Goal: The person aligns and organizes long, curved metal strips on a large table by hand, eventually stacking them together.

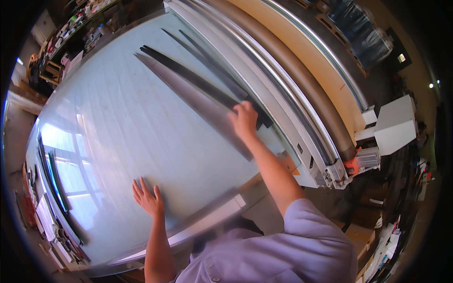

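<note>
My left hand (148, 200) lies on the pale glossy tabletop (122, 141), open, with its fingers spread. It holds nothing. Farther right, my right hand (244, 121) is closed, its fingers bent at the edge of a long grey strip (200, 108). The near part of this strip is smeared by motion, and the exact grip is partly hidden. A black strip (188, 78) runs beside it and passes under my right hand. Two thinner dark strips (207, 63) lie beyond, toward the machine. All the strips fan out from near my right hand toward the far side.
A long machine with a brown roller (292, 66) and metal rails borders the table's right side. A white box-shaped end housing (395, 125) sticks out at its near end. Dark strips (59, 181) lie along the left edge. Cluttered shelves (75, 28) stand far left; cardboard boxes (361, 238) sit lower right.
</note>
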Tool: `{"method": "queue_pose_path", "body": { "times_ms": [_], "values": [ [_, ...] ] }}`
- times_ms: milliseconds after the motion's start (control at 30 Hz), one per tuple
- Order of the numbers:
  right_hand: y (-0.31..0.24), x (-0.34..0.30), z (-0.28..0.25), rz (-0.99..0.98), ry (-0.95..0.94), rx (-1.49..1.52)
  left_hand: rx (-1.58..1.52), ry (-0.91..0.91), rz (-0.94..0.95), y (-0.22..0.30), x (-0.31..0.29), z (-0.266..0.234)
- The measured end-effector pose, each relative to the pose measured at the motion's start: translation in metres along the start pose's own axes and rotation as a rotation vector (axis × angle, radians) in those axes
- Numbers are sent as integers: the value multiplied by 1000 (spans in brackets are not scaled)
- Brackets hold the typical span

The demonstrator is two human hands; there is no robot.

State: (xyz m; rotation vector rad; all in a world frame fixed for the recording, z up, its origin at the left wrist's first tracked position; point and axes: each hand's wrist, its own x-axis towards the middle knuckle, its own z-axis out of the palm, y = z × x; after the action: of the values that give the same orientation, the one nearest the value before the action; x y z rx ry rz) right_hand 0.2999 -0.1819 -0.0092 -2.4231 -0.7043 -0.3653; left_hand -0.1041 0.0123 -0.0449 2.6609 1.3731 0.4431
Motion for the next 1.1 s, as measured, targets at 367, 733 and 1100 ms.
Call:
{"method": "queue_pose_path", "body": {
  "times_ms": [367, 733, 1100],
  "values": [
    [49, 114, 68, 135, -255, -318, -12, -37, -13, 11, 6, -15],
    [53, 140, 72, 117, -364, -327, -21, -60, -33, 13, 8, -18],
    [4, 59, -20, 185, -222, 422, -18, -47, -29, 12, 5, -20]
  ]
}}
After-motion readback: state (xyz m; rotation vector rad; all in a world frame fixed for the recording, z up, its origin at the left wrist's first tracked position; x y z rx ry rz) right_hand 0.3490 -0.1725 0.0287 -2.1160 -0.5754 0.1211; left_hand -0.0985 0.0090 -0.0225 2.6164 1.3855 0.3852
